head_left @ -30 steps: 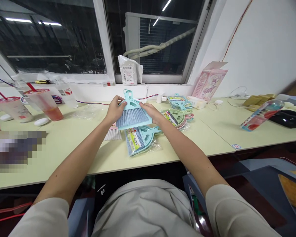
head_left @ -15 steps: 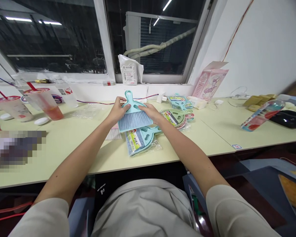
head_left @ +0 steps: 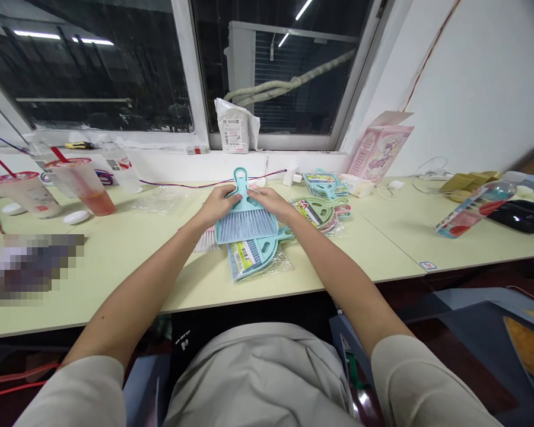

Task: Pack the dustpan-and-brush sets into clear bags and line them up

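In the head view, a light blue dustpan and brush set is held up over the table, handle pointing away and grey-blue bristles facing me. My left hand grips its left side with the thumb on the front. On the right side, my right hand grips it in the same way. Below it lies a wrapped blue dustpan and brush set with a printed card, partly covered. White bristles of a pink brush show beside my left wrist, the rest hidden.
Wrapped green and pink sets and another blue set lie right of my hands. Drink cups stand at the left. A pink box is at the back right, with a tilted bottle farther right.
The dustpan and brush set has shifted slightly right and down, and its handle leans a little to the right now. Both hands keep their hold on it.
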Demonstrator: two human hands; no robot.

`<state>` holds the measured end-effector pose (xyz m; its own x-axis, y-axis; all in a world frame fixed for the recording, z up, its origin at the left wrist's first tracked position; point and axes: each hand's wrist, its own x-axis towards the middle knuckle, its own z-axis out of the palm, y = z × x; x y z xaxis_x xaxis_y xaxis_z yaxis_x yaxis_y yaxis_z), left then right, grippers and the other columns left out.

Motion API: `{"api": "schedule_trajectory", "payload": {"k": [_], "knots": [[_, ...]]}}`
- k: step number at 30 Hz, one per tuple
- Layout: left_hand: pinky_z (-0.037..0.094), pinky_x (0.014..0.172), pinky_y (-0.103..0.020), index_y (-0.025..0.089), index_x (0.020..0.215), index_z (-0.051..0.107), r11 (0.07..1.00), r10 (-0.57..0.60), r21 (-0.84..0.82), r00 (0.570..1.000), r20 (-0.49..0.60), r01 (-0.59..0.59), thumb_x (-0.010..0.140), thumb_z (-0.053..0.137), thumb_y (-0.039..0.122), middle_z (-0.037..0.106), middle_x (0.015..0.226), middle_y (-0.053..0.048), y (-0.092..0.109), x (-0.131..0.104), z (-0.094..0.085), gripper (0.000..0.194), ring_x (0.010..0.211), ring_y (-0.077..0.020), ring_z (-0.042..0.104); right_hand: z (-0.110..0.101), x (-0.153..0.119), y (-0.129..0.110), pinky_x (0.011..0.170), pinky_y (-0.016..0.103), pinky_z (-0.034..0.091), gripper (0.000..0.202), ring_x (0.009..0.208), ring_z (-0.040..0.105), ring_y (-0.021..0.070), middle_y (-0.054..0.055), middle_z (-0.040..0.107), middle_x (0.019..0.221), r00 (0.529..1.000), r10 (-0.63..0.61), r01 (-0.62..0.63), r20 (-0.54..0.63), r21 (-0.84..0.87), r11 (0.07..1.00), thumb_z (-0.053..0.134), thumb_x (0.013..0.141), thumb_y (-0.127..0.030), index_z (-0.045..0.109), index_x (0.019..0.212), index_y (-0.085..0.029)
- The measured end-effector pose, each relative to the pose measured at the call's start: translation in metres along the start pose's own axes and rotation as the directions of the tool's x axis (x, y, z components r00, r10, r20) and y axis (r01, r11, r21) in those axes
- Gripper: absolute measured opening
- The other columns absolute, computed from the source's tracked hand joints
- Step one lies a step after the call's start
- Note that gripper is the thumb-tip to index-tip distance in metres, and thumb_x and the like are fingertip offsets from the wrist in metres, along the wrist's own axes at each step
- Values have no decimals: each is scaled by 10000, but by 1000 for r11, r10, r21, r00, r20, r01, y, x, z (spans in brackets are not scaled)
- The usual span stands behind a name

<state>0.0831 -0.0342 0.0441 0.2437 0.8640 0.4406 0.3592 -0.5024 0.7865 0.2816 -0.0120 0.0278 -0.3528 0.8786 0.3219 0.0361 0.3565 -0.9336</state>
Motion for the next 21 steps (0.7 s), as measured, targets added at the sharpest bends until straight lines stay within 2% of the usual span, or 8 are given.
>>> {"api": "schedule_trajectory", "payload": {"k": [5,9,12,15,18,20,21], "knots": [[394,640,-310,206,691,597,999,-13,-50,1000,-7,13,774,660,384,541,698,-6,4,0,2,207,683,-185,499,0,-2,-3,725,248,440,354,798,576,163,-7,656,756,996,-77,75,-41,-62,995,745,817,-508,671,699,-183],[425,635,-306,192,733,661,987,-93,-127,996,12,94,766,697,407,620,716,-17,-1,2,1,221,686,-191,557,3,0,-1,722,266,470,374,793,621,186,-2,667,715,999,22,-21,-39,31,999,802,764,-529,671,689,-187],[467,638,-306,180,828,711,972,-179,-155,984,-10,175,771,749,472,702,810,-49,-8,4,-4,300,739,-212,625,0,4,4,721,279,492,342,791,655,199,3,678,697,986,125,-110,-112,124,986,803,778,-503,683,731,-187],[524,649,-320,177,974,718,942,-245,-246,969,-35,230,756,800,476,740,921,-86,-16,6,-9,378,805,-235,683,-8,11,8,713,284,514,267,753,669,190,6,695,710,939,217,-162,-266,214,963,749,852,-429,690,789,-176],[559,610,-357,171,1053,669,907,-260,-337,965,20,252,766,807,436,739,956,-119,-19,7,-13,415,736,-239,710,-17,17,10,689,300,548,200,675,667,183,9,705,713,876,324,-186,-358,369,911,681,913,-359,676,840,-173],[558,581,-368,167,1040,634,900,-263,-356,965,16,251,798,776,436,737,959,-138,-22,8,-15,388,670,-231,713,-23,21,11,694,314,578,170,658,675,184,12,715,729,847,367,-151,-383,490,859,634,945,-338,654,875,-184],[556,579,-369,167,1022,622,904,-269,-350,963,-19,246,818,750,434,738,961,-145,-24,8,-16,360,653,-226,713,-26,23,12,704,317,591,162,665,682,182,13,721,744,836,373,-113,-402,539,834,609,961,-334,645,897,-190]]}}
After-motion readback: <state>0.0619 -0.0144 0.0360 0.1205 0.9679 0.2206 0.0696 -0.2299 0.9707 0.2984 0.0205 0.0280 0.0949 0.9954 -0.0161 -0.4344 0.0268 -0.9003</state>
